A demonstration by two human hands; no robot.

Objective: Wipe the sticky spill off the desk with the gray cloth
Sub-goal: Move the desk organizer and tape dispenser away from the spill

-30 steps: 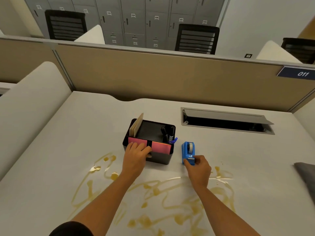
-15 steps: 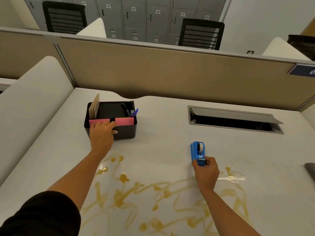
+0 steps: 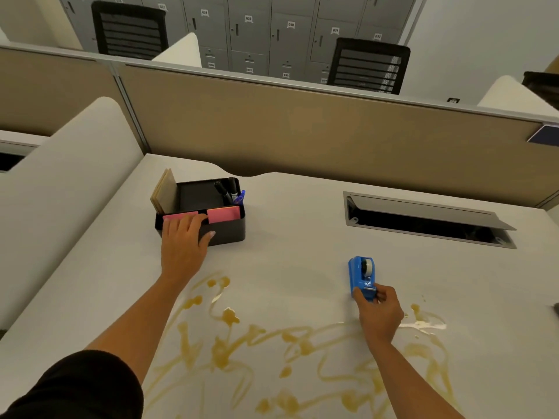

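A sticky yellow-brown spill [image 3: 230, 349] runs in streaks over the near half of the pale desk [image 3: 302, 231]. My left hand [image 3: 183, 246] grips the front wall of a black desk organizer [image 3: 228, 232] at the far left, fingers over its rim and thumb against its front. My right hand [image 3: 379, 313] pinches the near end of a blue tape dispenser [image 3: 361, 275] lying just beyond the spill. Only a dark sliver of the gray cloth [image 3: 556, 308] shows at the right edge of the frame.
The organizer holds pink sticky notes [image 3: 223, 213], brown cards [image 3: 165, 192] and pens [image 3: 231, 192]. An open cable hatch [image 3: 423, 219] is set into the desk at the far right. A tan partition [image 3: 302, 134] closes the back, a pale divider [image 3: 60, 182] the left side.
My left hand has pushed the organizer from the desk's middle to the far left, clear of the spill. The tape dispenser has slid slightly away from the spill under my right hand.
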